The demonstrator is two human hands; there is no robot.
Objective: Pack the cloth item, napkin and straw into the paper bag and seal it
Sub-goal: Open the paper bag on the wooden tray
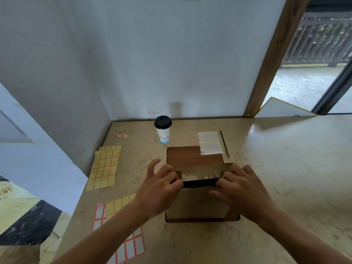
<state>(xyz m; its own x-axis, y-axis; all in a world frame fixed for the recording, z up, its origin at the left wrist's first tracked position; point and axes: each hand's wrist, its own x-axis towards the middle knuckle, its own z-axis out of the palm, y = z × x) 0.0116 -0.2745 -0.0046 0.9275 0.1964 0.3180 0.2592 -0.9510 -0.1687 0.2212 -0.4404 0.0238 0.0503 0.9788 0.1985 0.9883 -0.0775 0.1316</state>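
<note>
A brown paper bag (pixel 198 204) lies on a wooden board (pixel 192 156) in the middle of the counter, its mouth facing away from me. A black cloth item (pixel 200 183) sits at the bag's mouth, partly inside. My left hand (pixel 162 185) pinches the cloth's left end and my right hand (pixel 240 189) pinches its right end, both at the bag's opening. A white napkin (pixel 209 142) lies on the board's far right corner. A thin black straw (pixel 224 143) lies just right of the napkin.
A white paper cup with a black lid (pixel 163 131) stands behind the board. A small tape roll (pixel 120 133) lies at the far left. Yellow label sheets (pixel 104 167) and a partly used sheet (pixel 122 231) lie left of the bag. Walls close the back and left.
</note>
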